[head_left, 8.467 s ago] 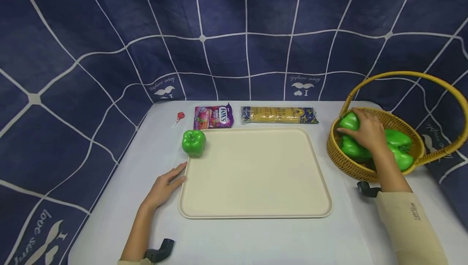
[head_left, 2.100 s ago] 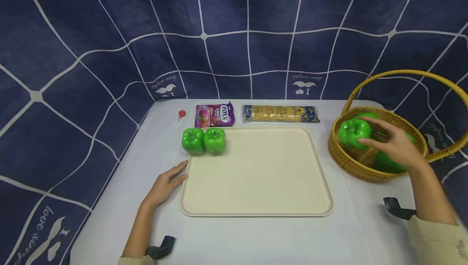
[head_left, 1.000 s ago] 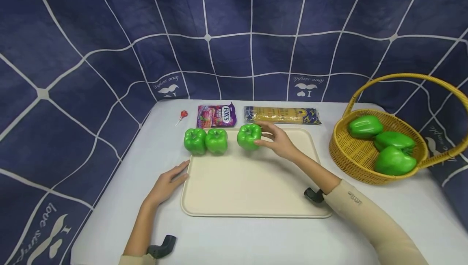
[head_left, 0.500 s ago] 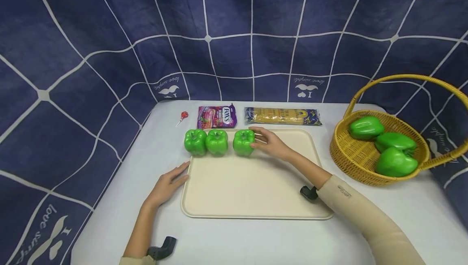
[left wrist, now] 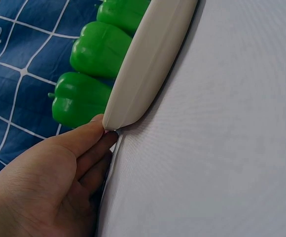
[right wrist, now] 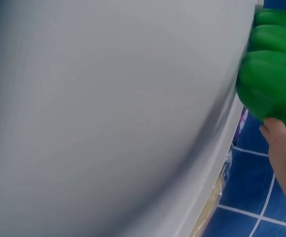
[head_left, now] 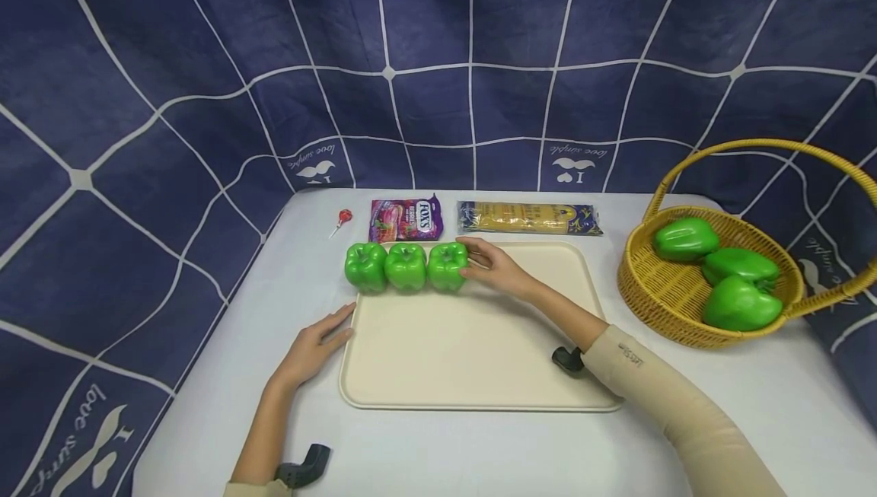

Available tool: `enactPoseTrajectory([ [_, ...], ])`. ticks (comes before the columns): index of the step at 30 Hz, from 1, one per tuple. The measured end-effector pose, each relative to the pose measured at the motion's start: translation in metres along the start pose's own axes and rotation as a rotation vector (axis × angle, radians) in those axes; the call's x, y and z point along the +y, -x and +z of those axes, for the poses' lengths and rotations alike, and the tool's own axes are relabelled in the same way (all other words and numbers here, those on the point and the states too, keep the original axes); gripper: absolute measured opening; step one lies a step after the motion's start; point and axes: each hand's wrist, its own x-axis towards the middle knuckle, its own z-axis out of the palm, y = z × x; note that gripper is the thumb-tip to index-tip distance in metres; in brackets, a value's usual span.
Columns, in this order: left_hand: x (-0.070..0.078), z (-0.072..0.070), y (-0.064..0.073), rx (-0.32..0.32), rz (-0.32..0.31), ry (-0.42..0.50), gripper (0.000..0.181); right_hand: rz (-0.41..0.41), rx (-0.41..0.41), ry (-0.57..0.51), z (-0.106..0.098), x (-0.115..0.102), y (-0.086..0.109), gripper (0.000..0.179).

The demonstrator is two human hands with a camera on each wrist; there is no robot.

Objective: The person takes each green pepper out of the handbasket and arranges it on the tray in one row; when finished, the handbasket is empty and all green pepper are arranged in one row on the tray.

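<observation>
Upper centre, the right hand [head_left: 496,269] grips the third pepper [head_left: 446,266], now slid up to the middle pepper [head_left: 406,267]; the row counts three. Lower left, the relaxed left hand [head_left: 306,351] touches the tray [head_left: 473,352].

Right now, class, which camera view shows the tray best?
The head view: nearly the whole tray shows, though the peppers and right arm cover parts. The left wrist view shows only an outer edge; the right wrist view, part of its surface and rim.
</observation>
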Motion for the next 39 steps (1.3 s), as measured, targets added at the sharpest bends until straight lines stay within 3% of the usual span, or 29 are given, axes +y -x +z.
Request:
enactPoseTrajectory([
  [22, -0.001, -0.001, 0.001, -0.003, 0.02, 0.006, 0.049, 0.026, -0.004, -0.012, 0.004, 0.001, -0.002, 0.069],
  [27, 0.0, -0.001, 0.0, -0.001, 0.027, 0.006, 0.048, 0.031, -0.011, -0.021, 0.004, -0.007, 0.001, 0.073],
  [33, 0.001, 0.001, 0.0, -0.005, 0.024, 0.016, 0.048, 0.022, -0.008, -0.008, -0.002, -0.027, 0.018, 0.072],
  [39, 0.002, 0.001, 0.001, 0.001, 0.006, 0.009, 0.048, -0.029, 0.013, 0.056, -0.03, -0.024, 0.049, 0.07],
])
